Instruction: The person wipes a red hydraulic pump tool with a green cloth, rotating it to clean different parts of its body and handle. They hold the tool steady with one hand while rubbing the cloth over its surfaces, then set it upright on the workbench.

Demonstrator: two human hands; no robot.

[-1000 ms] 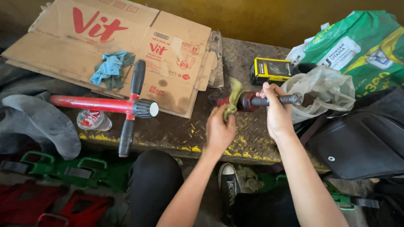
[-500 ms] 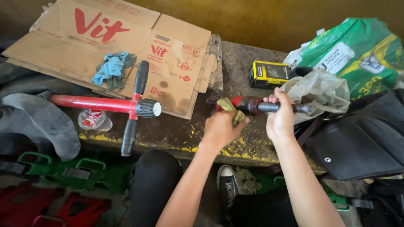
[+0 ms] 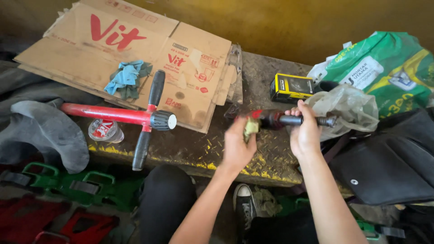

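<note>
My right hand (image 3: 304, 132) grips a dark metal shaft (image 3: 289, 120) with a red end and a threaded tip, held level over the steel bench. My left hand (image 3: 238, 143) pinches a small yellowish rag (image 3: 250, 128) pressed against the shaft's red end. Both forearms reach up from the bottom of the view.
A red hand pump with black T-handle (image 3: 144, 118) lies on flattened cardboard (image 3: 135, 49) with a blue cloth (image 3: 126, 77). A yellow-black box (image 3: 291, 88), clear plastic bag (image 3: 350, 106), green sack (image 3: 384, 68) and black bag (image 3: 389, 167) sit right. A grey inner tube (image 3: 49, 131) hangs left.
My left hand with the rag has slid along the shaft's red end, and both hands with the shaft have shifted slightly; the view has tilted a little.
</note>
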